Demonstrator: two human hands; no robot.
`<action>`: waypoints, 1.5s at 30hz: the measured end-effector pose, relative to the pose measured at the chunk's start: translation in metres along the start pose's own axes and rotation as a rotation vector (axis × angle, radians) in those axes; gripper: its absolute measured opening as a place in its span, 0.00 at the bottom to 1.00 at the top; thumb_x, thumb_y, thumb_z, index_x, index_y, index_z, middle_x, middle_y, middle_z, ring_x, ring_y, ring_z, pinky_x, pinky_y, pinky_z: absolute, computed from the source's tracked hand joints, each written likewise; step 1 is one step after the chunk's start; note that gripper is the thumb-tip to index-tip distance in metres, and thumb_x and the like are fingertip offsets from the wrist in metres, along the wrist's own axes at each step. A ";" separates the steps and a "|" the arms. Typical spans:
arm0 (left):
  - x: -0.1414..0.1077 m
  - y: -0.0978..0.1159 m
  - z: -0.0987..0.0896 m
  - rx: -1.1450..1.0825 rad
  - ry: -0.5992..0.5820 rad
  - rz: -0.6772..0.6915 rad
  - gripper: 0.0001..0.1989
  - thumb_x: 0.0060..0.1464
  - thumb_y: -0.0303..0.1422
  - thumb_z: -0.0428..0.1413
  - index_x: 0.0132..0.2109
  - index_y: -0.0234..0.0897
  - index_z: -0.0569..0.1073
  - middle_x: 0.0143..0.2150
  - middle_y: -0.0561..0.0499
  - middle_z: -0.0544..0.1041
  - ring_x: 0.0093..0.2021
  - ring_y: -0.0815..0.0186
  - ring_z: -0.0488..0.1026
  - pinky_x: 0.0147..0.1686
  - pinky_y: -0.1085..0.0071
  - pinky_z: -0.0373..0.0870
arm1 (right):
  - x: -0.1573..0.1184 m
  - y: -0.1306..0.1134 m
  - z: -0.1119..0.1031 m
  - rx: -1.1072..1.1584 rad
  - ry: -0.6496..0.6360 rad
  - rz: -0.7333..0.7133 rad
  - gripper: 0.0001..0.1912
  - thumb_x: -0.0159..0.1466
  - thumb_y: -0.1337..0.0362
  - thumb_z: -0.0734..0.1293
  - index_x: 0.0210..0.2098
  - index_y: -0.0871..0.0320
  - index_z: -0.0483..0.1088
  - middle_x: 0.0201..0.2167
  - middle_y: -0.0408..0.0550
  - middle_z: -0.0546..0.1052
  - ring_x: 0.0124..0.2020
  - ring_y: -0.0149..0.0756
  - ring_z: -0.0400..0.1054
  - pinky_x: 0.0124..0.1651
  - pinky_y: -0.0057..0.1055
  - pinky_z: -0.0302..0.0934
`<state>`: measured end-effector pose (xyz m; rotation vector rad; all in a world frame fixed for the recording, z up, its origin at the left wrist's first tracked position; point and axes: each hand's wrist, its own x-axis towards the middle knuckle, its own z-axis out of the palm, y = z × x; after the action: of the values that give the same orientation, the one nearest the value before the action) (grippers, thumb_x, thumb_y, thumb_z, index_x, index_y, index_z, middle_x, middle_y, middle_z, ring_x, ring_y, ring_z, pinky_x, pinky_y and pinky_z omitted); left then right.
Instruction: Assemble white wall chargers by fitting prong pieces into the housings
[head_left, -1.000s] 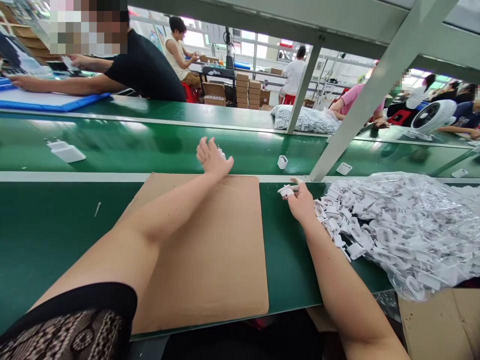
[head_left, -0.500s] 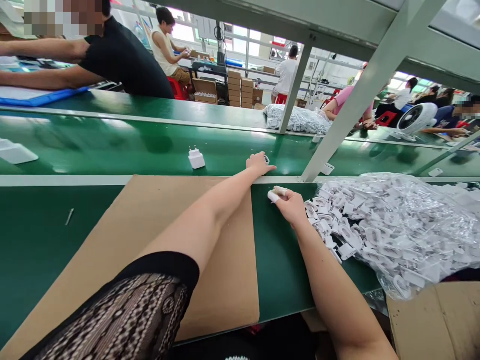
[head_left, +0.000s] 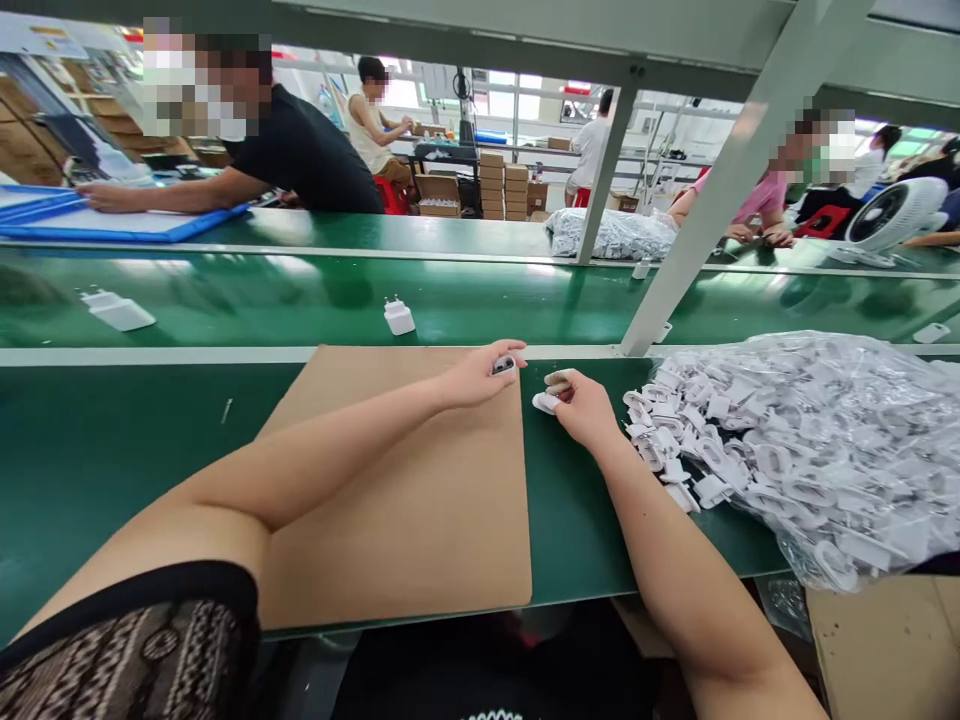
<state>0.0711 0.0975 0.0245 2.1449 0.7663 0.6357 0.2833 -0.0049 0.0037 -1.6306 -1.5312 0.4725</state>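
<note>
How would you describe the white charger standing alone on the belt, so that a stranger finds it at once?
Start at the brown cardboard sheet on the near green table. Just beyond its far edge runs the shiny green belt, and there the white charger stands alone, two prongs pointing up. Unlike the flatter white piece far to its left, it is a small upright cube.

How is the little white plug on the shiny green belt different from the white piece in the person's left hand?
The white charger plug stands alone on the conveyor belt, prongs up; the small white shell is gripped in the left hand above the cardboard sheet. The plug looks closed and complete; the shell shows a dark opening. Both are white plastic.
</note>
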 end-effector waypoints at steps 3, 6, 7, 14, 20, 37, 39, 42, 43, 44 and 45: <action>-0.049 0.002 0.000 -0.026 0.002 -0.072 0.34 0.55 0.38 0.61 0.68 0.43 0.65 0.63 0.42 0.74 0.48 0.63 0.76 0.49 0.65 0.75 | 0.001 0.004 0.004 -0.096 -0.054 -0.062 0.08 0.58 0.65 0.74 0.38 0.53 0.80 0.37 0.47 0.83 0.35 0.39 0.77 0.42 0.38 0.72; -0.077 -0.005 0.004 0.023 0.096 -0.155 0.39 0.47 0.44 0.68 0.64 0.40 0.68 0.60 0.40 0.73 0.51 0.58 0.75 0.47 0.62 0.75 | 0.002 0.004 0.006 -0.110 -0.061 -0.089 0.07 0.59 0.66 0.74 0.38 0.53 0.81 0.38 0.48 0.83 0.35 0.40 0.76 0.43 0.39 0.72; -0.082 -0.007 0.006 0.048 0.126 -0.157 0.33 0.47 0.45 0.69 0.58 0.39 0.73 0.56 0.41 0.75 0.51 0.56 0.74 0.48 0.61 0.75 | 0.002 0.004 0.006 -0.087 -0.072 -0.089 0.07 0.59 0.65 0.74 0.39 0.54 0.82 0.38 0.48 0.82 0.36 0.39 0.76 0.43 0.38 0.72; -0.096 -0.001 0.026 -0.019 0.145 -0.032 0.17 0.51 0.46 0.66 0.39 0.38 0.76 0.40 0.48 0.76 0.43 0.59 0.73 0.43 0.63 0.72 | 0.002 -0.004 0.011 -0.042 -0.110 -0.119 0.10 0.59 0.59 0.74 0.39 0.55 0.82 0.34 0.46 0.79 0.34 0.38 0.73 0.41 0.38 0.70; -0.098 -0.002 0.028 -0.116 0.162 -0.016 0.17 0.50 0.42 0.68 0.44 0.38 0.79 0.45 0.46 0.78 0.42 0.61 0.75 0.41 0.66 0.73 | -0.015 -0.037 0.013 0.089 0.025 -0.239 0.11 0.64 0.56 0.71 0.41 0.53 0.81 0.38 0.47 0.81 0.37 0.39 0.75 0.45 0.38 0.70; -0.094 0.003 0.023 -0.138 0.141 0.027 0.10 0.53 0.41 0.65 0.36 0.39 0.79 0.37 0.49 0.78 0.44 0.59 0.75 0.45 0.65 0.73 | -0.036 -0.059 0.033 -0.142 -0.117 -0.521 0.15 0.66 0.70 0.66 0.49 0.51 0.77 0.42 0.50 0.79 0.45 0.45 0.73 0.47 0.39 0.71; -0.094 0.002 0.023 -0.135 0.139 0.033 0.10 0.53 0.40 0.64 0.36 0.39 0.78 0.37 0.49 0.78 0.43 0.59 0.75 0.44 0.65 0.73 | -0.035 -0.060 0.034 -0.154 -0.124 -0.526 0.14 0.66 0.70 0.66 0.48 0.51 0.77 0.42 0.50 0.79 0.45 0.45 0.73 0.47 0.39 0.70; -0.095 0.002 0.023 -0.124 0.131 0.042 0.09 0.54 0.40 0.64 0.35 0.38 0.78 0.37 0.48 0.78 0.43 0.59 0.76 0.44 0.65 0.72 | -0.034 -0.061 0.034 -0.175 -0.129 -0.560 0.14 0.66 0.71 0.65 0.47 0.52 0.77 0.41 0.50 0.79 0.45 0.45 0.72 0.46 0.39 0.70; -0.095 0.002 0.023 -0.121 0.130 0.042 0.10 0.54 0.40 0.64 0.35 0.38 0.77 0.37 0.48 0.78 0.44 0.59 0.76 0.44 0.65 0.73 | -0.034 -0.062 0.034 -0.186 -0.130 -0.577 0.13 0.65 0.72 0.65 0.45 0.52 0.77 0.40 0.50 0.79 0.44 0.45 0.71 0.45 0.39 0.69; -0.095 0.002 0.024 -0.120 0.131 0.038 0.10 0.54 0.40 0.64 0.35 0.38 0.77 0.37 0.48 0.78 0.44 0.59 0.76 0.44 0.65 0.73 | -0.034 -0.062 0.034 -0.201 -0.130 -0.592 0.13 0.64 0.73 0.65 0.43 0.52 0.76 0.39 0.50 0.79 0.43 0.44 0.70 0.44 0.39 0.69; -0.095 0.001 0.024 -0.122 0.132 0.032 0.10 0.54 0.40 0.64 0.34 0.38 0.77 0.37 0.48 0.78 0.43 0.59 0.76 0.43 0.65 0.73 | -0.034 -0.063 0.034 -0.218 -0.131 -0.605 0.12 0.63 0.74 0.65 0.40 0.53 0.76 0.38 0.50 0.78 0.42 0.44 0.69 0.43 0.38 0.68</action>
<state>0.0208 0.0196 -0.0068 2.0225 0.7452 0.8262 0.2117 -0.0320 0.0230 -1.2117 -2.1254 0.0816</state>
